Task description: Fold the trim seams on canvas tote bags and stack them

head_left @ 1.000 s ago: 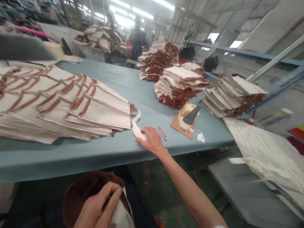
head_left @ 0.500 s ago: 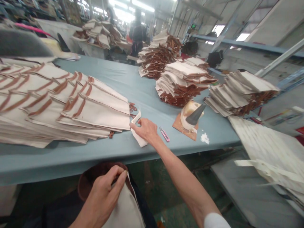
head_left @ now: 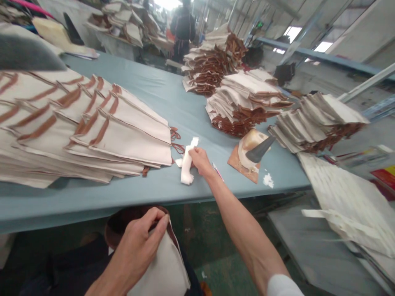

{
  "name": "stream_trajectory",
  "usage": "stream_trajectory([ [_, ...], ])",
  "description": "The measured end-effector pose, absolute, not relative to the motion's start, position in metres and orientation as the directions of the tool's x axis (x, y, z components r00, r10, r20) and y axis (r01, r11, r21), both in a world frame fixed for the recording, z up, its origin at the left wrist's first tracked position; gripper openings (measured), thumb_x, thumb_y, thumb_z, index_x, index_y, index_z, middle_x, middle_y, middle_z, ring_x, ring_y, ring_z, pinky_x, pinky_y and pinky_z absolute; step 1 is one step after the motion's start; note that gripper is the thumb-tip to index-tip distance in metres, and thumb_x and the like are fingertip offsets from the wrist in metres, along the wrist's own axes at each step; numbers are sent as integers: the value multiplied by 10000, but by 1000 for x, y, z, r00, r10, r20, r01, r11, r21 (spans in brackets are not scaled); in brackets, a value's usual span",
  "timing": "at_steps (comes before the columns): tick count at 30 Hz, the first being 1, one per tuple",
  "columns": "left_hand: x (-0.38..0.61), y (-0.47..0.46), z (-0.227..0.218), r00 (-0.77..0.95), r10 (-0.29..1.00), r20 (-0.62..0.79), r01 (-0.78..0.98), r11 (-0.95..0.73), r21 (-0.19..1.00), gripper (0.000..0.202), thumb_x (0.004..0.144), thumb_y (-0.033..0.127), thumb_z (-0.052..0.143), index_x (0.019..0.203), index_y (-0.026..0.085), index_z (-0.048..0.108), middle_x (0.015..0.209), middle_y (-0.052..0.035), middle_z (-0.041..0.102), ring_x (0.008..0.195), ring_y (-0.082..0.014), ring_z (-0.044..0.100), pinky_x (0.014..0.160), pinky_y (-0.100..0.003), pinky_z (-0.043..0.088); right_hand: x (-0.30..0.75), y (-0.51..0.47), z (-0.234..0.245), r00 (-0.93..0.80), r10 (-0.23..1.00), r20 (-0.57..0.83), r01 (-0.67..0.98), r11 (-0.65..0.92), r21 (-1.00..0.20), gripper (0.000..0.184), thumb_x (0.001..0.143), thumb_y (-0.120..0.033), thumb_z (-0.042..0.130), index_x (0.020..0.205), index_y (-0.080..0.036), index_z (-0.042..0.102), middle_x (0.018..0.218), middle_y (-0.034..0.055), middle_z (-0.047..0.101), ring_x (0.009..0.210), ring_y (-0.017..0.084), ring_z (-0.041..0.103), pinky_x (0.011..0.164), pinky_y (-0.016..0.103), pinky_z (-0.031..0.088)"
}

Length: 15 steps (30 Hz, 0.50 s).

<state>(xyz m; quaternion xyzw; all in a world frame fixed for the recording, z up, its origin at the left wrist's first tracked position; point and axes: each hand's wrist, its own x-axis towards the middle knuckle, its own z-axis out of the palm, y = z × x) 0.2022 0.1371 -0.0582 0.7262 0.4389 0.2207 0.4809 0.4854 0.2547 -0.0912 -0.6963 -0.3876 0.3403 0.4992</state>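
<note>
At the table's edge my left hand [head_left: 142, 236] is closed, pinching the top edge of a cream fabric piece [head_left: 165, 263] with brown lining that hangs over my lap. Out over the table, my right hand [head_left: 201, 161] grips a curled white strip [head_left: 186, 167] between thumb and fingers. The strip's exact material is unclear. Just right of that hand lie pink thread snips [head_left: 218, 172], partly hidden by my wrist. To its left, cream fabric pieces [head_left: 135, 144] with brown strips lie in overlapping rows.
A pale pot [head_left: 251, 144] with a dark grey cone stands on a brown board [head_left: 237, 164], beside white scraps [head_left: 268, 180]. Bundled fabric stacks [head_left: 247, 96] fill the back of the blue-covered table [head_left: 135, 82]. Pale sheets [head_left: 345, 193] lie at right. A person [head_left: 182, 28] stands far behind.
My right hand has moved slightly right and away from the fabric rows, with the white strip now lifted and turned in its fingers. My left hand keeps its pinch.
</note>
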Motion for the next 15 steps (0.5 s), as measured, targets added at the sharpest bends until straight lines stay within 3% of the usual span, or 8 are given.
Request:
stream_trajectory([
  [4,209,155,-50,447,882,-148,399,-49,916,469,945,661,620,1042,223,757,622,47,648,611,-210,609,654,-305,437,491,248,-93,490,859,-150,62,-206,-977,321,1163,-423,752,1356,-167,735,1196,75,810,930,201,799,813,363,708],
  [7,224,177,-34,475,846,-241,335,79,939,786,838,720,706,1358,132,733,526,142,405,508,-166,371,558,-279,270,487,235,-85,469,877,-101,16,-123,-992,248,1172,-424,667,1247,-189,691,931,22,838,752,169,757,666,265,633],
  [8,231,185,-29,491,836,-247,318,92,943,880,806,716,736,1445,112,705,526,153,382,503,-159,345,549,-273,254,485,231,-81,455,887,-81,6,-94,-996,241,1156,-438,654,1217,-205,674,870,12,841,722,169,745,638,249,612],
  [11,253,211,-19,533,805,-260,275,126,953,1062,743,653,804,1625,96,605,545,140,468,494,-156,394,524,-258,276,478,218,-71,417,909,-24,-14,-20,-1000,281,1076,-501,695,1156,-236,650,817,6,849,676,172,730,616,243,597],
  [13,269,224,-17,581,764,-280,251,159,955,1031,709,599,850,1597,114,651,619,79,631,505,-164,493,513,-259,344,475,213,-66,402,916,7,-18,15,-1000,303,1039,-520,715,1144,-244,647,814,0,842,670,174,738,630,252,604],
  [15,284,234,-18,620,728,-293,232,186,955,920,699,552,868,1511,142,726,655,45,694,500,-166,539,502,-254,366,473,211,-63,397,917,28,-18,38,-999,304,1028,-524,709,1136,-246,646,799,-10,824,679,178,751,643,257,608],
])
